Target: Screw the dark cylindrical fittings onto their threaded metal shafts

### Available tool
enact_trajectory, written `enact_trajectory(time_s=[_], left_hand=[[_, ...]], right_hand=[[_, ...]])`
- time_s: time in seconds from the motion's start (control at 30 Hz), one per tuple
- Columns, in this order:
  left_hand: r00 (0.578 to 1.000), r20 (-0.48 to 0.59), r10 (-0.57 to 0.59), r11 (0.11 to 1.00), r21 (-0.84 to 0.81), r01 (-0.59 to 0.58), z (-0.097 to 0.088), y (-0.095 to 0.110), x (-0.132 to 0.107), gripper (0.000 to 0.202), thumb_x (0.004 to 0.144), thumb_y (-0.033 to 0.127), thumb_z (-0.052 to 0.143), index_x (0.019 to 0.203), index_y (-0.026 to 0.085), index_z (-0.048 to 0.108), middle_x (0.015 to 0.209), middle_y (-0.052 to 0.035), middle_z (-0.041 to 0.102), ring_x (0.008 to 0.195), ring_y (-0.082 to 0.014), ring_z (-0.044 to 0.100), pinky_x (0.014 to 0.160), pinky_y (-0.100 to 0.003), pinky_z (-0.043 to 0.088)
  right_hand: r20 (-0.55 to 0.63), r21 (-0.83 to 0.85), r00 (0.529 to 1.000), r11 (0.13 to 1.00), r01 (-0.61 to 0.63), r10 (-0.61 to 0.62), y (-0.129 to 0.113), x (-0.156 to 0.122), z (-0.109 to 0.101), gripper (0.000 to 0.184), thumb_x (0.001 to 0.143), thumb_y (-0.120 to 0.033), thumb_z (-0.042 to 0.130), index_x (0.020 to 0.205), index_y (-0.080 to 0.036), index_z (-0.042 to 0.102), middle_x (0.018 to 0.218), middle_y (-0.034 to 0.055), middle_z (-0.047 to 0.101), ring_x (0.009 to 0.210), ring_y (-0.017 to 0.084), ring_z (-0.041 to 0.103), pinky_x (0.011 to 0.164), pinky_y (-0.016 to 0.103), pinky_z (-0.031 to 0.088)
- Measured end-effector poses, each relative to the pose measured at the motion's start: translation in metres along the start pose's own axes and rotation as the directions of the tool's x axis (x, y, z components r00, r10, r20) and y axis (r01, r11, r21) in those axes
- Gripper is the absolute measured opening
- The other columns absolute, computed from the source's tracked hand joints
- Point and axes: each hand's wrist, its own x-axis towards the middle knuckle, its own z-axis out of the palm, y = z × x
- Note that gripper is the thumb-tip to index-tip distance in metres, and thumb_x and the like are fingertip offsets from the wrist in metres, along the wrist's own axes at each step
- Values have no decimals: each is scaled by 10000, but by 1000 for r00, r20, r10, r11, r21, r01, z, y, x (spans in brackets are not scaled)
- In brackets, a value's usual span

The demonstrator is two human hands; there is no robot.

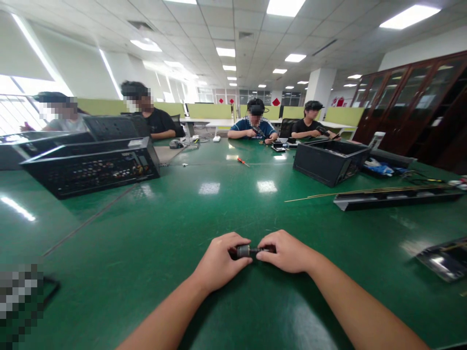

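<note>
Both my hands rest on the green table (204, 228) close to its near edge. My left hand (221, 261) is closed around a small dark cylindrical part with a metal band (243, 251). My right hand (286, 252) is closed on the other end of the same part, where a thin dark shaft (263, 250) sticks out. The two hands almost touch, thumbs toward each other. Most of the part is hidden by my fingers.
An open black computer case (91, 165) lies at the left, another one (328, 163) at the right. A long black panel (394, 198) and thin rods (346, 193) lie at the right. A red-handled screwdriver (242, 162) lies mid-table. Several people sit at the far side.
</note>
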Motion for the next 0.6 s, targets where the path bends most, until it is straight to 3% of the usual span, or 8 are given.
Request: enact_trajectory(time_s=[0.6], left_hand=[[1000, -22, 17, 1000, 12, -16, -4, 2, 1, 289, 707, 178, 761, 992, 217, 727, 909, -36, 704, 829, -187, 650, 732, -294, 522]], right_hand=[[15, 20, 1000, 1000, -21, 20, -2, 0, -2, 196, 884, -324, 605, 899, -182, 740, 762, 15, 683, 665, 131, 568, 606, 233, 362]])
